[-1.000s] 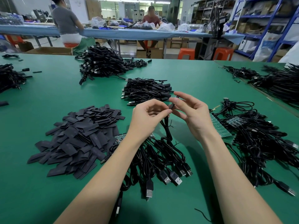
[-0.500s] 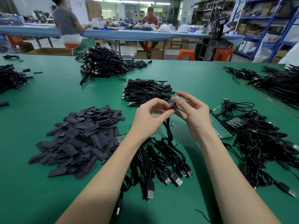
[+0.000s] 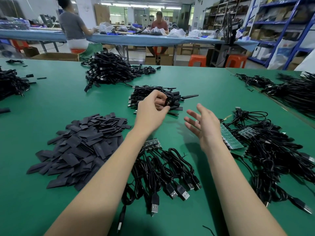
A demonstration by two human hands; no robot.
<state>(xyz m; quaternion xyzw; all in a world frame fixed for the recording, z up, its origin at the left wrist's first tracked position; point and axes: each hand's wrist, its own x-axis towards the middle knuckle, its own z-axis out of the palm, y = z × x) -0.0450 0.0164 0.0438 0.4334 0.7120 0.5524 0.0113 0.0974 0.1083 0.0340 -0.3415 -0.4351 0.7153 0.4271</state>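
The left hand (image 3: 151,112) pinches a black coiled cable (image 3: 169,101) just above the small heap of black bundled cables (image 3: 142,95) on the green worktop (image 3: 68,103). The right hand (image 3: 204,128) hovers just right of that heap, its fingers spread and holding nothing.

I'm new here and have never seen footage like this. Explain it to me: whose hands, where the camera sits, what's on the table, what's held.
There is no machine here: these are a person's two bare hands, filmed by one wide-angle camera worn on that person's head, looking forward and down. The left hand pinches a small black looped piece, seemingly cable, above a small pile of black cables. The right hand is open and holds nothing. On the green table lie a heap of flat black sleeves, cables with USB plugs, green circuit boards and a big cable tangle.
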